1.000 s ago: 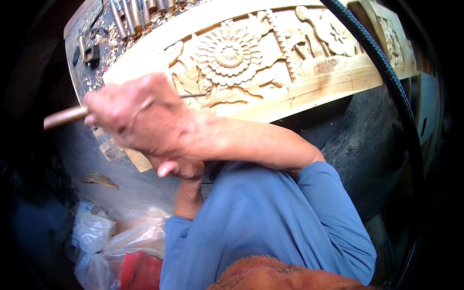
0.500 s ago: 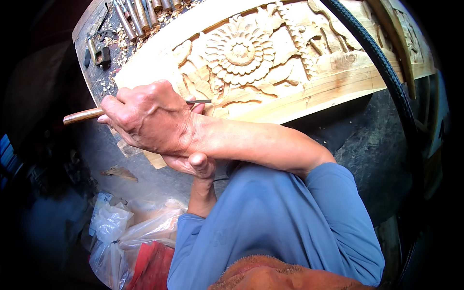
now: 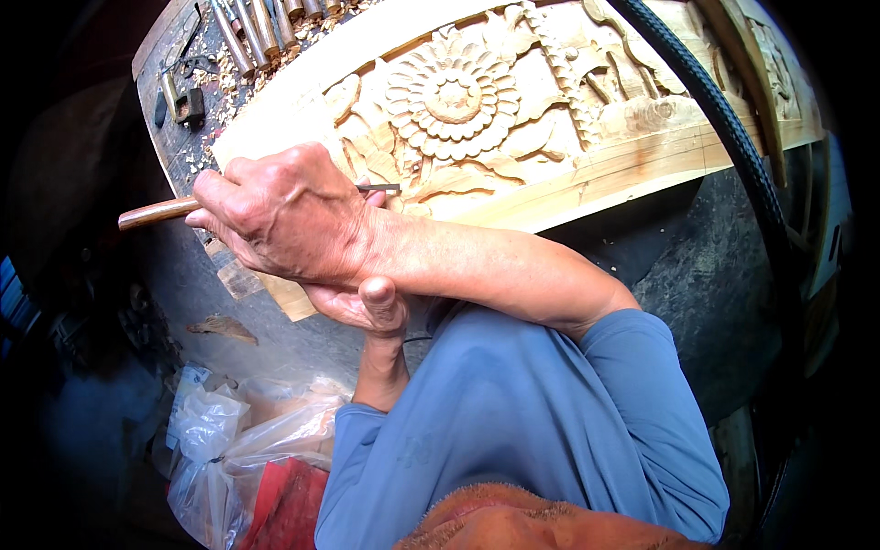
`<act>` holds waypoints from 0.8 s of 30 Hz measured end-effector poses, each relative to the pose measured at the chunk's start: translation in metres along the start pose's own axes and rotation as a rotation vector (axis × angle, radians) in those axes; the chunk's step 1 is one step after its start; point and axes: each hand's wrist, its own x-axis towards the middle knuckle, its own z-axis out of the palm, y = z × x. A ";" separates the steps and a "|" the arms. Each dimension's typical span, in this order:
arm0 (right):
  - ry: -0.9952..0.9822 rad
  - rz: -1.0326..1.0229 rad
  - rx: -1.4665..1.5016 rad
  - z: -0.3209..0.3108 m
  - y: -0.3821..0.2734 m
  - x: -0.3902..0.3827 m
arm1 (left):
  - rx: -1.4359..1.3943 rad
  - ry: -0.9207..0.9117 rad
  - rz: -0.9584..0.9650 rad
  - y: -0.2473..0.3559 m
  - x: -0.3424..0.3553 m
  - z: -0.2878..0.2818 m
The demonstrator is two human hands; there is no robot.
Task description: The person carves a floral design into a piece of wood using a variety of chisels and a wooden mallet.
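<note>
My right hand (image 3: pixel 284 215) is closed around the wooden handle of a carving chisel (image 3: pixel 156 214), which sticks out to the left. The chisel's narrow dark blade emerges on the other side, its tip over the lower left of a carved wood panel (image 3: pixel 495 215). Beneath my right hand lies my left hand (image 3: pixel 353 307), its thumb raised beside the right wrist. A fingertip shows by the blade; most of the left fingers are hidden, so their grip is unclear. The panel bears a large round flower, leaves and a rope-like band in relief.
Several wood-handled tools (image 3: pixel 261 32) lie among shavings at the upper left, near a small dark metal block (image 3: pixel 191 107). A thick braided black cable (image 3: pixel 724 110) crosses the right side. A clear plastic bag (image 3: pixel 211 458) and red material (image 3: pixel 286 504) sit at the lower left.
Both hands and the chisel have shifted very slightly up in the picture, with the view itself moving a little. The grip of my right hand is the same.
</note>
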 end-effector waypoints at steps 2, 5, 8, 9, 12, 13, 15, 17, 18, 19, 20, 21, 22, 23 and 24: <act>-0.003 -0.001 0.000 -0.001 0.000 0.000 | -0.007 -0.028 0.035 -0.002 0.002 -0.001; -0.009 -0.004 0.005 -0.002 0.000 0.000 | -0.016 0.045 -0.021 -0.001 0.002 0.002; -0.017 -0.008 0.012 -0.005 0.002 -0.001 | -0.052 -0.024 0.028 -0.006 0.001 -0.005; -0.022 -0.009 0.016 -0.008 0.002 -0.001 | -0.055 -0.018 0.017 -0.010 0.001 -0.008; -0.035 0.007 0.049 -0.013 0.004 0.003 | 0.030 0.059 -0.010 -0.025 0.001 -0.017; -0.035 0.019 0.068 -0.014 0.006 0.005 | 0.094 0.024 0.069 -0.026 0.003 -0.015; 0.015 0.031 0.103 -0.012 0.014 0.007 | 0.133 -0.088 0.198 -0.032 0.010 -0.016; 0.105 0.046 0.079 -0.010 0.019 0.010 | 0.093 -0.169 0.238 -0.041 0.014 -0.024; 0.151 0.064 0.042 -0.011 0.019 0.014 | 0.079 -0.178 0.232 -0.042 0.014 -0.025; 0.114 0.053 0.028 -0.013 0.017 0.012 | 0.072 -0.135 0.174 -0.039 0.013 -0.023; 0.075 0.040 0.017 -0.014 0.013 0.011 | 0.067 -0.088 0.118 -0.034 0.010 -0.020; 0.035 0.027 0.005 -0.015 0.010 0.009 | 0.056 -0.051 0.085 -0.030 0.008 -0.018; 0.007 -0.067 -0.017 -0.015 0.005 0.007 | 0.060 -0.046 0.082 -0.029 0.008 -0.019; -0.022 -0.156 -0.043 -0.015 0.001 0.002 | 0.057 -0.042 0.078 -0.028 0.006 -0.018; -0.052 -0.246 -0.068 -0.015 -0.004 -0.004 | 0.055 -0.042 0.081 -0.028 0.004 -0.019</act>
